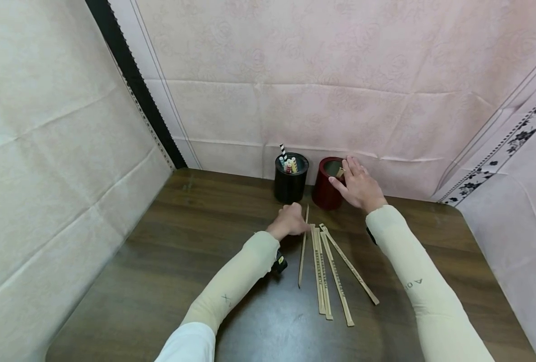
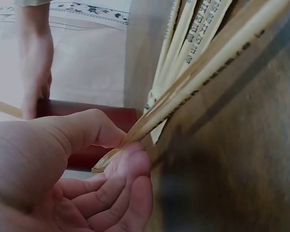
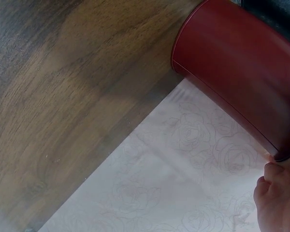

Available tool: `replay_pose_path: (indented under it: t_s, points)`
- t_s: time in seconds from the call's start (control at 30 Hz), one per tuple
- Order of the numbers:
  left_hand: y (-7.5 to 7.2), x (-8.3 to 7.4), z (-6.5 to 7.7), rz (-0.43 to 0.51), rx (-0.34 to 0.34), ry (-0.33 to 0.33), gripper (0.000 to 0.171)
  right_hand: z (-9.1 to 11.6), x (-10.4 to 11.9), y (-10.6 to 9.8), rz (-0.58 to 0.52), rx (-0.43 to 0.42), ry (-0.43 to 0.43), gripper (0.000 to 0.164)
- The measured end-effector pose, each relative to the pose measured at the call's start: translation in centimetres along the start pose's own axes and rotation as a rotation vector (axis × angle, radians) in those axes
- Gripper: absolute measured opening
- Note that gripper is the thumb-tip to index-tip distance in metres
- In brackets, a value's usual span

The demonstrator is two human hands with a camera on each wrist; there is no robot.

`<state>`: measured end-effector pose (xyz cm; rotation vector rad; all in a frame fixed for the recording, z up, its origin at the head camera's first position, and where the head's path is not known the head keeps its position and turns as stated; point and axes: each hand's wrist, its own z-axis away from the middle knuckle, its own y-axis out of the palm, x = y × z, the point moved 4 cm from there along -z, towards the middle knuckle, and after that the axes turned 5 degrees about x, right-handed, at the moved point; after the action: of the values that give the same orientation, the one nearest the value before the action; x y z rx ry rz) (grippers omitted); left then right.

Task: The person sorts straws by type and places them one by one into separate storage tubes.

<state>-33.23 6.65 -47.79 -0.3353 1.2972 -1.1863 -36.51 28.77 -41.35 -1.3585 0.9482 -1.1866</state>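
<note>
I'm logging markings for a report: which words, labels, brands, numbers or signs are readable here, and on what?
"X": left sleeve; the small mark below it is unclear.
"A", seemingly, upside down beside a small round sign: right sleeve.
Loose narrow strips: print too small to read.
Held strip in the left hand: print too blurred.

Table (image 1: pixel 182 261) rear: cup (image 1: pixel 289 187) with straws (image 1: pixel 288 163) inside, second cup (image 1: pixel 325 193) just right, cloth (image 1: pixel 268 75) behind both. Packets (image 1: pixel 336 277) before them; left hand (image 1: pixel 290 221) at leftmost packet (image 1: pixel 302 261), right hand (image 1: pixel 361 187) at second cup's rim.
</note>
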Motion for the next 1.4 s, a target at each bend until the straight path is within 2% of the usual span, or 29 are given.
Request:
replay_pose_path:
  t_s: [0.17, 0.3, 0.4, 0.63, 1.0, 1.17, 1.4]
  points:
    - [-1.1, -0.4, 0.6, 0.025, -0.011, 0.012, 0.029, -0.1, -0.1, 0.0, 0.009, 0.007, 0.006, 0.096]
    - [-2.2, -0.6, 1.0, 0.019, -0.055, 0.063, 0.027, -0.2, -0.1, 0.0, 0.014, 0.009, 0.004, 0.095]
    - [-3.3, -1.0, 1.5, 0.004, -0.083, 0.112, 0.031, -0.2, -0.1, 0.0, 0.016, 0.005, 0.003, 0.095]
    - [-6.4, -2.7, 2.7, -0.031, -0.135, 0.204, 0.052, -0.3, -0.1, 0.0, 0.017, 0.005, 0.010, 0.095]
    - [-12.3, -6.2, 4.9, -0.102, -0.311, 0.376, 0.018, -0.2, -0.1, 0.0, 0.013, 0.002, 0.006, 0.098]
    - [-14.2, -7.6, 5.6, -0.049, -0.408, 0.443, 0.012, -0.2, 0.1, -0.1, 0.009, -0.003, 0.001, 0.099]
    - [-15.5, -9.5, 5.9, 0.097, -0.507, 0.562, 0.012, -0.2, 0.1, 0.0, 0.022, 0.004, 0.007, 0.099]
